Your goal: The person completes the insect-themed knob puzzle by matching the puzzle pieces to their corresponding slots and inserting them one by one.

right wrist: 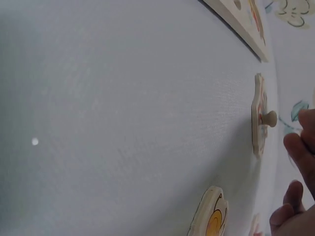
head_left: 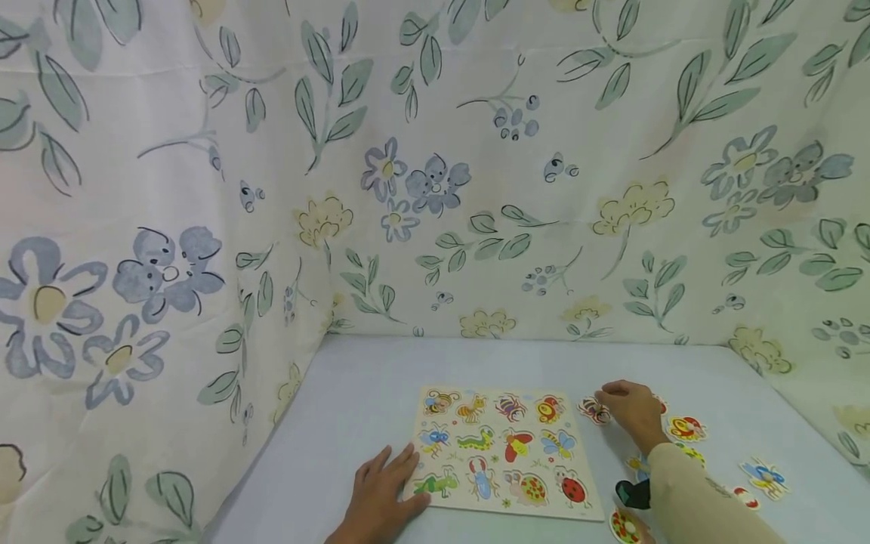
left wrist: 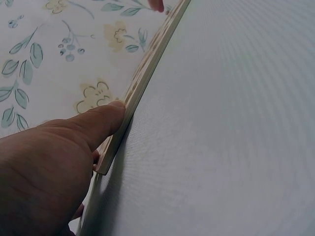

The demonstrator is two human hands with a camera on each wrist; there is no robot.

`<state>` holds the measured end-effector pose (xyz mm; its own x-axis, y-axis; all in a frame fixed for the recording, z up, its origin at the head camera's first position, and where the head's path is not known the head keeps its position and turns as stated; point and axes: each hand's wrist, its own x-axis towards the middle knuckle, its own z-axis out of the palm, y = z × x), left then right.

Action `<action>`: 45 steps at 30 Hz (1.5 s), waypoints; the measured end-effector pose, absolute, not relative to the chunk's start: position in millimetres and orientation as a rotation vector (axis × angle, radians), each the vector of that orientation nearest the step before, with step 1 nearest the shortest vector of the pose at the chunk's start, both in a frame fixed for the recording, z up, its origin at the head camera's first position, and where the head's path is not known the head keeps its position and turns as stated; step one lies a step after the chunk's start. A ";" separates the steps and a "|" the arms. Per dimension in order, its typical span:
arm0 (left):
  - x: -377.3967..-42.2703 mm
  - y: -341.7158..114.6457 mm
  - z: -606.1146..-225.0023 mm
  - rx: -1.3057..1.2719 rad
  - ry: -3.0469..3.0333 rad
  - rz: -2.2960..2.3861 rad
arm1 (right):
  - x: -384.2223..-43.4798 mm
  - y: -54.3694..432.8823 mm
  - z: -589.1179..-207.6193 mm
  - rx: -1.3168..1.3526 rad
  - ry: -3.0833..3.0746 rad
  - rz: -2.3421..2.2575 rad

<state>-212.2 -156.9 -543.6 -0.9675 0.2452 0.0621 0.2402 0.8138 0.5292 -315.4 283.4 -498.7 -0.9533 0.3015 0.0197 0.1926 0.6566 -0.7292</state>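
Note:
A square wooden insect puzzle board (head_left: 503, 461) lies on the table with several printed insects on its face. My left hand (head_left: 384, 495) rests at its lower left corner, fingers spread along the side; the thumb (left wrist: 110, 118) touches the edge in the left wrist view. Just right of the board's upper right corner lies a dark red spider puzzle piece (head_left: 593, 410). Over it hovers my right hand (head_left: 635, 412). In the right wrist view, a gap separates those loosely bent fingers (right wrist: 298, 150) from the wooden knob (right wrist: 269, 119) on the piece.
Around the right forearm lie several loose puzzle pieces: a red and yellow ladybug piece (head_left: 686, 428), a blue insect piece (head_left: 765, 477) and a round spotted piece (head_left: 624, 527). A floral curtain (head_left: 489, 189) hangs behind and beside the white table (head_left: 353, 393).

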 end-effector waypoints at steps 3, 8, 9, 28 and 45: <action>-212.6 -157.1 -543.8 0.405 2.987 0.868 | -316.6 282.7 -501.0 -0.394 -2.776 1.151; -211.5 -156.7 -543.1 0.390 2.971 0.883 | -317.1 280.0 -505.5 -0.401 -2.815 1.075; -211.3 -156.7 -542.8 0.388 2.970 0.883 | -317.3 279.6 -506.6 -0.405 -2.813 1.061; -212.7 -152.7 -541.3 0.403 2.999 0.835 | -313.2 281.8 -504.4 -0.317 -2.761 0.962; -212.2 -155.8 -544.0 0.384 3.004 0.814 | -301.7 287.6 -474.3 -0.301 -2.690 0.979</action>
<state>-212.2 -155.8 -544.0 -0.9700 0.2359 0.0588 0.2333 0.8351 0.4981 -301.7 287.6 -474.3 -0.9441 0.2805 0.1731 0.1036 0.7511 -0.6520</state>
